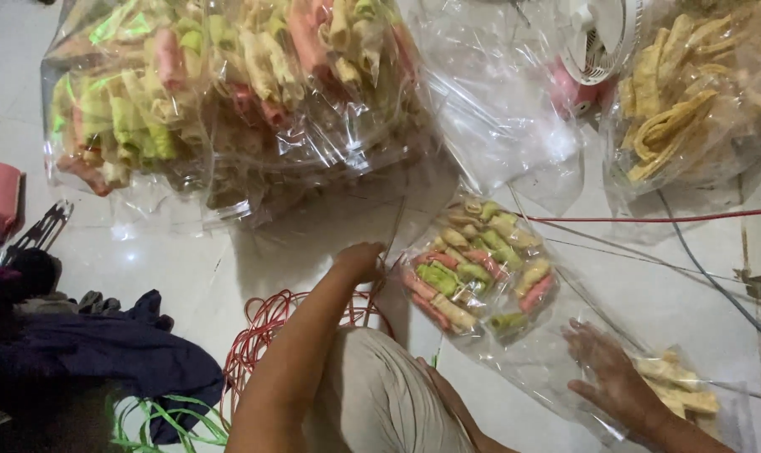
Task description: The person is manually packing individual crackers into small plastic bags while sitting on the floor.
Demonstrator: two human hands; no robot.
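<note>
Both forearms are bare, with no sleeves showing. The left hand point(359, 260) and right hand point(607, 369) wear no gloves. Beige cloth covers the knee point(380, 394) between them.

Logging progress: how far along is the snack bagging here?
Done: one small bag of mixed coloured snacks lies filled on the floor. In hand: the left hand is at that bag's neck by the red string; the right hand rests on a clear bag beside yellow snacks. Left: the big bag of coloured snacks and the yellow-snack bag are full.
</note>
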